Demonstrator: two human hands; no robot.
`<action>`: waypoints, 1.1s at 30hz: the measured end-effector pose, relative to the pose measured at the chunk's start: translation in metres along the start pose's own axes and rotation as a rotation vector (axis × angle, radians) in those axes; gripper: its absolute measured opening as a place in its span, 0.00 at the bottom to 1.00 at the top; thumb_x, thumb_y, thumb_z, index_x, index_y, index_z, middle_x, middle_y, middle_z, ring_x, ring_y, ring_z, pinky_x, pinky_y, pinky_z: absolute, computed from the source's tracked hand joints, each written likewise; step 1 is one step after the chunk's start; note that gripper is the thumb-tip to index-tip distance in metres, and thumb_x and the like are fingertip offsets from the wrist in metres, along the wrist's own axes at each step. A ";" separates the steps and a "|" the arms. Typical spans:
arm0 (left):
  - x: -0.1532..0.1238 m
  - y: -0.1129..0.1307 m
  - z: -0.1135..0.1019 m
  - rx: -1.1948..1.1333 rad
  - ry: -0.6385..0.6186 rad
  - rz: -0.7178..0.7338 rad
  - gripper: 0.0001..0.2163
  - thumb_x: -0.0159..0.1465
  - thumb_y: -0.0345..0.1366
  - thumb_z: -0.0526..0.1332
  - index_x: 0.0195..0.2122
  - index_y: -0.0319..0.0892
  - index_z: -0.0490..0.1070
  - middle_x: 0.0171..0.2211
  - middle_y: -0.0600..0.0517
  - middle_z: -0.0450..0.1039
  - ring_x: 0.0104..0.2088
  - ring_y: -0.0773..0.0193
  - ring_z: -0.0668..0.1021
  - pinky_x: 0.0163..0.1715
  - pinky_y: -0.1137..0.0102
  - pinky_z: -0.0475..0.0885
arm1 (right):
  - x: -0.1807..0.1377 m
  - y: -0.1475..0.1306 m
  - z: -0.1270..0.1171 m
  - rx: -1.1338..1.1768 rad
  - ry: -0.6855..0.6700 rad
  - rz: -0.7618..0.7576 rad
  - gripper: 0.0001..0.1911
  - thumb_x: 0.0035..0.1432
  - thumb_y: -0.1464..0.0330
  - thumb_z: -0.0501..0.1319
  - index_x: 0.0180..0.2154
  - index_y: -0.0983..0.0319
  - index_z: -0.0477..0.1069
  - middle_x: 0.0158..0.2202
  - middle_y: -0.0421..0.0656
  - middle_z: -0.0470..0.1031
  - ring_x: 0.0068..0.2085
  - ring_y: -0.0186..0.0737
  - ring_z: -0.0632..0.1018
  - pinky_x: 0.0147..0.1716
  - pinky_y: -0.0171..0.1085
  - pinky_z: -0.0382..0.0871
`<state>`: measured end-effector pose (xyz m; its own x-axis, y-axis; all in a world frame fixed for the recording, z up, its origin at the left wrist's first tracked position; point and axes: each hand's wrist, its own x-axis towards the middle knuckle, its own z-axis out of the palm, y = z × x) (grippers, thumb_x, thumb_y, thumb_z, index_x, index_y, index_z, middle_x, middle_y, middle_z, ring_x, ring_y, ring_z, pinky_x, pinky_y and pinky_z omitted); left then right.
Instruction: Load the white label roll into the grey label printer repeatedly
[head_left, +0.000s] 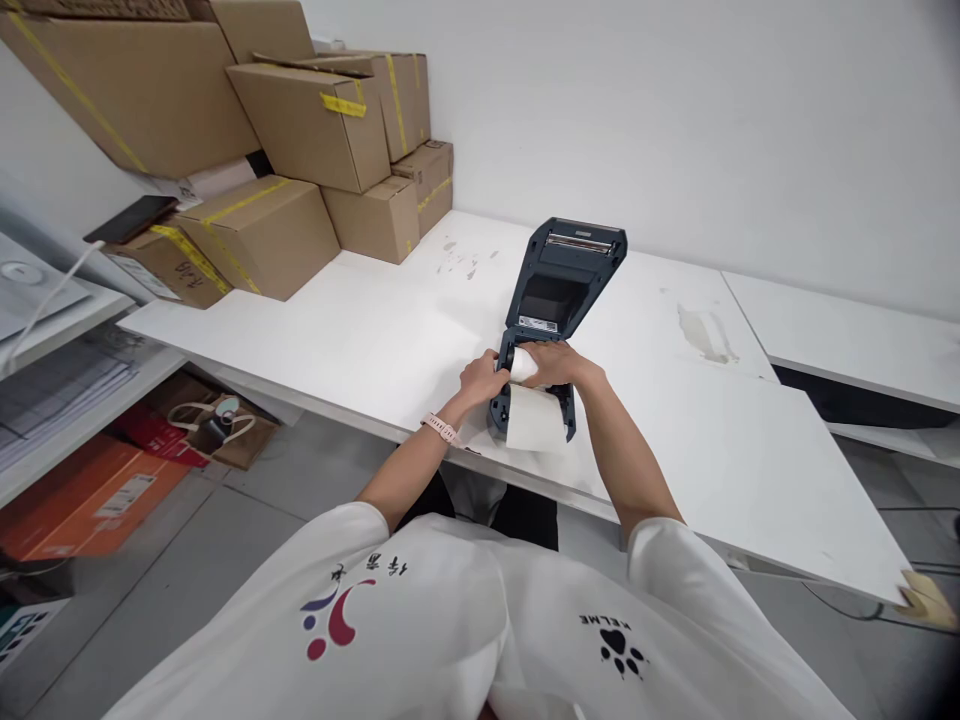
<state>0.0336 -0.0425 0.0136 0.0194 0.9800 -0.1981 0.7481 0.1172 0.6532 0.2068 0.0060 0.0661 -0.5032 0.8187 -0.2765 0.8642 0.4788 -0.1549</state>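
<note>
A dark label printer [531,300] stands near the front edge of the white table with its lid raised. Inside it sits a white paper roll [523,365], and a loose strip of paper [536,420] hangs out over the printer's front. My left hand [484,378] is closed on the left side of the printer body, its fingertips partly hidden. Across the right part of the roll lies my right hand [553,363], its fingers curled on the paper. A pink watch band [439,428] circles my left wrist.
Cardboard boxes [262,235] are stacked at the table's back left, with a dark phone-like object [135,220] on one. A shelf with papers [67,385] and an orange box [97,500] are at left. The white table [360,340] extends to the right.
</note>
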 end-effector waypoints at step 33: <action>-0.067 -0.016 -0.003 -0.792 -0.121 0.006 0.42 0.64 0.64 0.54 0.74 0.55 0.42 0.77 0.53 0.42 0.75 0.51 0.49 0.71 0.57 0.56 | -0.120 -0.041 0.114 1.429 0.835 0.284 0.53 0.50 0.53 0.71 0.71 0.46 0.47 0.77 0.41 0.41 0.77 0.48 0.43 0.73 0.57 0.38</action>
<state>0.0180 -0.1098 0.0189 0.1282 0.9620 -0.2409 0.0553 0.2356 0.9703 0.2328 -0.1481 -0.0025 0.1993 0.9796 0.0266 -0.0029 0.0277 -0.9996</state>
